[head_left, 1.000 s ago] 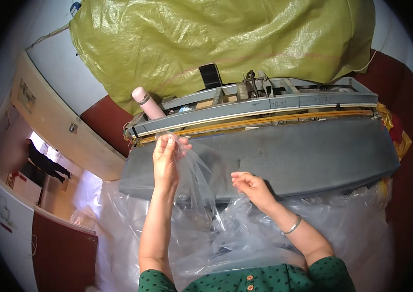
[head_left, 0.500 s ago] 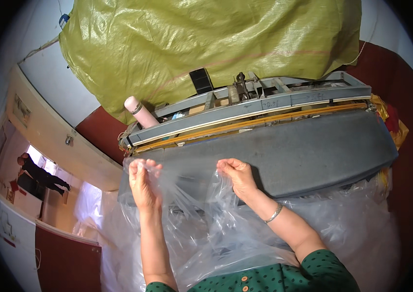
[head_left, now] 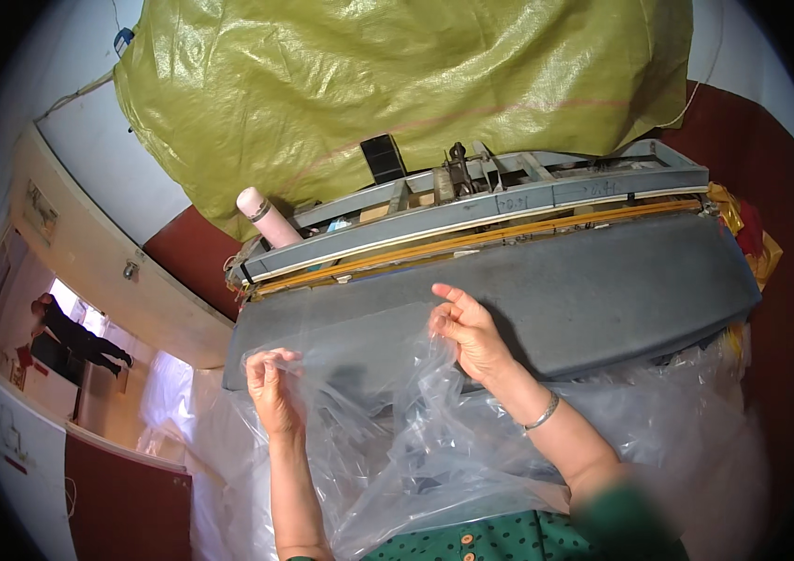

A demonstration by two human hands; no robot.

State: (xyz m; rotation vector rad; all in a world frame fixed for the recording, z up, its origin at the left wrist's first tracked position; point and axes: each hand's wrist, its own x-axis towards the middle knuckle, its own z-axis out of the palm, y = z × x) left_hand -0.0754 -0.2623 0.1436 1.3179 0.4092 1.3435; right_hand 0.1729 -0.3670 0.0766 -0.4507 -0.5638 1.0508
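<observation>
Clear plastic film (head_left: 434,458) lies in loose folds across my lap and up to the front of a long grey padded board (head_left: 593,280). At the board's left part, my left hand (head_left: 275,397) pinches the film between thumb and fingers. My right hand (head_left: 473,338) is raised over the middle of the board with its index finger stretched out. Its thumb and other fingers grip a gathered part of the film. A thin sheet of it spans between both hands, lying over the grey surface.
Behind the board runs a grey metal frame (head_left: 472,208) with orange strips (head_left: 481,245) along it. A pink bottle (head_left: 268,217) and a black phone-like slab (head_left: 383,159) rest there. Yellow-green woven sheeting (head_left: 397,75) hangs behind. Through a doorway at left stands a person (head_left: 79,332).
My left hand has come down and nearer to me. My right hand has moved slightly right, its index finger now lifted. Both keep hold of the film.
</observation>
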